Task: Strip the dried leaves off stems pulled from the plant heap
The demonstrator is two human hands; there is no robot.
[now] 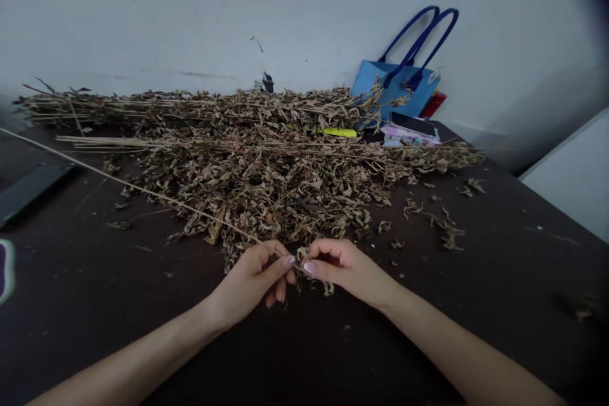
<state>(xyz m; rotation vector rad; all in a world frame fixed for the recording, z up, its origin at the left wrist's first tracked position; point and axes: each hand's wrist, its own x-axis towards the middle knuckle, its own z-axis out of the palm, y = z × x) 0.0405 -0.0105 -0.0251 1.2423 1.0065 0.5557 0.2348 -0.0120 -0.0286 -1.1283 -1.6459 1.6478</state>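
A dark bench [504, 266] meets a pale wall [190, 19]. The left hand [257, 276] pinches a long dry stem [176, 202]; the right hand [340, 269] pinches just beside, at its leafy end. The stem slants leftward across a heap of dried leaves [266, 184]; it looks light and brittle, best held along its bare length. Behind leans a blue bag [371, 80].

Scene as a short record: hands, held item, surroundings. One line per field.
left hand: pinching the long dry stem
right hand: thumb and forefinger together at the stem's leafy end
stem direction: from hands toward the picture's left edge
beyond hands: dried leaf pile
back right: blue bag, leaning on wall
surface: dark table, leaf scraps scattered
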